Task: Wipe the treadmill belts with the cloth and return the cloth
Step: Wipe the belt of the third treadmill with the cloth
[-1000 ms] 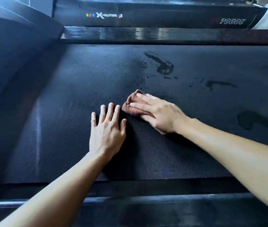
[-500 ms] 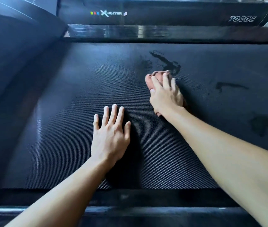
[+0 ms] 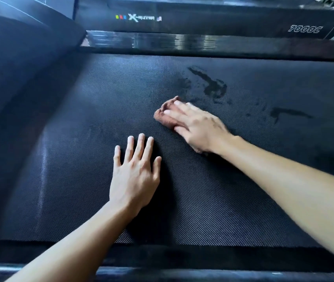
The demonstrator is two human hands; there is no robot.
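Observation:
The black textured treadmill belt (image 3: pixel 80 163) fills the view. My right hand (image 3: pixel 200 127) presses a small reddish-brown cloth (image 3: pixel 165 116) flat onto the belt near its middle, fingers straight and pointing left; most of the cloth is hidden under the palm. My left hand (image 3: pixel 135 174) rests flat on the belt just below and left of the cloth, fingers spread, holding nothing. Dark wet streaks (image 3: pixel 213 86) lie on the belt above and right of the cloth.
A glossy side rail (image 3: pixel 162 40) runs along the belt's far edge, with a second treadmill's side panel (image 3: pixel 202 19) behind it. A dark curved motor cover (image 3: pixel 19 64) rises at the left. Another rail (image 3: pixel 182 274) borders the near edge. More wet marks (image 3: pixel 288 113) sit at the right.
My right hand swept the cloth up toward the wet streaks, then back down and left, fingers now pointing left. My left hand stayed flat in place.

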